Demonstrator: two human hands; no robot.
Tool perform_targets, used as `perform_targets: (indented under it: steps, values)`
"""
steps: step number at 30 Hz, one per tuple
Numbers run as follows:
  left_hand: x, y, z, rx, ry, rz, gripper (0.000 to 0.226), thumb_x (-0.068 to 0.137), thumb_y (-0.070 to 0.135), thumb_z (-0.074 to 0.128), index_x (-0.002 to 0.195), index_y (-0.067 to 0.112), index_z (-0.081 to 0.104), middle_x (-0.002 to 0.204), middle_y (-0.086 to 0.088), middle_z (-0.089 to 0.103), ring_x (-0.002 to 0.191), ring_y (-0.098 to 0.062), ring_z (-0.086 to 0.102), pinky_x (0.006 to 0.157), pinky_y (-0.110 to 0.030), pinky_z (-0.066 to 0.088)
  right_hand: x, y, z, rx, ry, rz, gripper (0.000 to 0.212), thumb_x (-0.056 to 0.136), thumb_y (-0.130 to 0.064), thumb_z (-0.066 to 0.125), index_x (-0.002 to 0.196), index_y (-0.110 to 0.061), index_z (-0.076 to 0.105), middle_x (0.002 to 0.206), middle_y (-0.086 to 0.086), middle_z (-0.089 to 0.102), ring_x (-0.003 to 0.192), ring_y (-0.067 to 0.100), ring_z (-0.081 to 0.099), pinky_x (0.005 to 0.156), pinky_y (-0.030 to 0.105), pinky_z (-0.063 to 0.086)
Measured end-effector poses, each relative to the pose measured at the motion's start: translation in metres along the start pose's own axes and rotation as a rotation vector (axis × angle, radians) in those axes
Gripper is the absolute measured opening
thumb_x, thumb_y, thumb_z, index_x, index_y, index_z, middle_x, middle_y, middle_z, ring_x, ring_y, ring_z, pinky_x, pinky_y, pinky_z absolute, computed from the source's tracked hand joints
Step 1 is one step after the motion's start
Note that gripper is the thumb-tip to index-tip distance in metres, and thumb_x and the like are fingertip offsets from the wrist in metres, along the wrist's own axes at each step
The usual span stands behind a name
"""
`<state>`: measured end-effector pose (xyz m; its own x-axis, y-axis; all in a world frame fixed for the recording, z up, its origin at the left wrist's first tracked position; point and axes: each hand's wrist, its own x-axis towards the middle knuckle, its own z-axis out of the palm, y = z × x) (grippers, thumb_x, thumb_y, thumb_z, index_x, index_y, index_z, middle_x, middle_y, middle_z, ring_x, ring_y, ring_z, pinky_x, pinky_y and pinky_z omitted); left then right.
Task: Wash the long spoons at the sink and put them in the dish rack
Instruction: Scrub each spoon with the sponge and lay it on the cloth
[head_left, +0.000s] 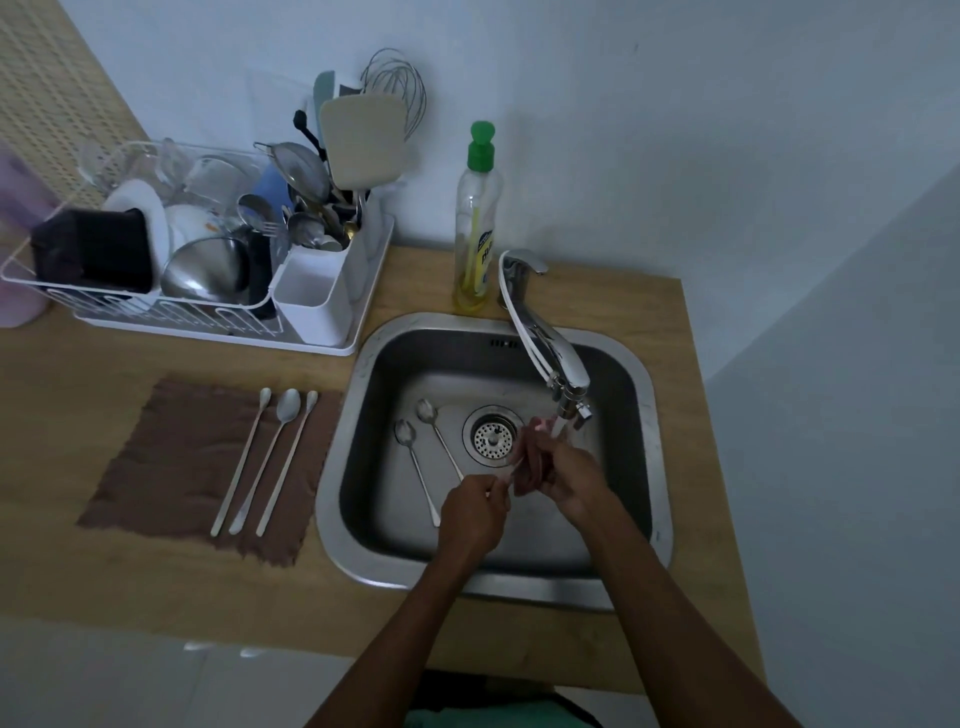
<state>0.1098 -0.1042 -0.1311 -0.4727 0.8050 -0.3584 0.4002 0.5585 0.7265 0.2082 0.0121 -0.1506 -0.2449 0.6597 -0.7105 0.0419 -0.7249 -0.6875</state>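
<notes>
My left hand (474, 503) pinches the handle end of the long spoon (511, 469), and my right hand (563, 470) curls round its middle. The spoon runs up and right from my left fingers, toward the tap (561, 364). The dish rack (171, 319) sits well off to their left.

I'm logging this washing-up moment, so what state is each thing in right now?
Tap: running.
Held spoon: under the stream, held by left hand and right hand.
Two spoons in the sink: lying flat, untouched.
Three spoons on the cloth: lying side by side.
Soap bottle: upright, cap shut, nearly empty.
Dish rack: crowded with dishes.
</notes>
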Motion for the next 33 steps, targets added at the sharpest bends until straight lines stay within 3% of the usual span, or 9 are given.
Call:
perform_targets:
  steps: [3,9,16,19,21,24,28,30,33]
  values:
    - [-0.001,0.011,0.004,-0.009,-0.047,0.002,0.043,0.101,0.035,0.044,0.068,0.015,0.062,0.062,-0.002,0.057,0.064,-0.022,0.060,0.063,-0.031,0.044,0.002,-0.007,-0.009,0.091,0.039,0.008,0.021,0.092,-0.011,0.064,0.113,-0.009,0.068,0.092,0.013,0.077,0.078,0.023,0.074,0.070,0.036,0.056]
    - [-0.001,0.018,0.012,-0.034,-0.042,-0.048,0.048,0.102,0.036,0.041,0.076,0.004,0.066,0.080,-0.017,0.069,0.076,-0.028,0.064,0.068,-0.033,0.047,0.002,-0.012,-0.008,-0.016,0.022,-0.033,0.028,0.095,-0.026,0.063,0.113,-0.006,0.070,0.094,0.015,0.077,0.080,0.023,0.074,0.070,0.036,0.058]
    - [-0.012,0.019,0.021,-0.055,-0.021,-0.078,0.044,0.103,0.032,0.039,0.071,0.011,0.061,0.070,-0.007,0.059,0.068,-0.020,0.056,0.061,-0.029,0.036,-0.002,-0.005,-0.009,-0.010,0.010,-0.026,0.020,0.094,-0.022,0.066,0.102,-0.005,0.073,0.081,0.013,0.077,0.071,0.023,0.072,0.077,0.041,0.058]
    - [-0.014,0.025,0.024,-0.081,-0.035,-0.072,0.044,0.104,0.029,0.038,0.074,0.008,0.063,0.073,-0.011,0.061,0.069,-0.019,0.056,0.063,-0.030,0.039,0.003,-0.009,-0.013,0.031,0.057,-0.029,0.022,0.093,-0.016,0.064,0.111,-0.004,0.070,0.087,0.014,0.078,0.074,0.023,0.074,0.069,0.037,0.058]
    - [-0.015,0.029,0.026,-0.094,-0.066,-0.100,0.043,0.103,0.024,0.037,0.082,0.001,0.066,0.084,-0.018,0.067,0.077,-0.025,0.061,0.067,-0.029,0.041,0.005,-0.008,-0.011,0.025,0.055,-0.029,0.019,0.097,-0.018,0.060,0.108,-0.005,0.069,0.087,0.014,0.078,0.071,0.022,0.075,0.064,0.035,0.057]
    - [-0.013,0.028,0.022,-0.095,-0.174,-0.163,0.040,0.103,0.023,0.037,0.100,0.000,0.069,0.104,-0.022,0.069,0.099,-0.035,0.065,0.077,-0.031,0.048,0.000,-0.010,-0.008,0.008,0.025,-0.054,0.018,0.096,-0.021,0.062,0.102,-0.006,0.072,0.089,0.014,0.077,0.073,0.024,0.074,0.069,0.036,0.059]
    - [-0.012,0.016,0.014,0.005,-0.395,-0.220,0.028,0.097,0.004,0.046,0.113,0.002,0.069,0.131,-0.013,0.061,0.120,-0.025,0.059,0.091,-0.027,0.047,0.005,-0.021,-0.015,-0.006,0.006,-0.071,0.020,0.097,-0.022,0.060,0.101,-0.007,0.074,0.085,0.010,0.076,0.072,0.021,0.071,0.080,0.042,0.058]
    - [-0.011,0.012,0.019,0.014,-0.454,-0.199,0.028,0.093,-0.004,0.049,0.112,0.000,0.070,0.132,-0.010,0.061,0.121,-0.022,0.058,0.091,-0.023,0.045,0.004,-0.021,-0.014,-0.077,-0.069,-0.070,0.022,0.097,-0.025,0.061,0.102,-0.008,0.074,0.090,0.013,0.075,0.076,0.023,0.071,0.083,0.045,0.057]
    - [-0.006,0.012,0.032,-0.092,-0.456,-0.189,0.024,0.091,-0.004,0.051,0.105,-0.002,0.071,0.124,-0.016,0.064,0.113,-0.022,0.061,0.079,-0.019,0.042,0.001,-0.013,-0.013,-0.144,-0.107,-0.079,0.021,0.098,-0.024,0.060,0.102,-0.007,0.073,0.087,0.012,0.075,0.077,0.024,0.069,0.082,0.043,0.056]
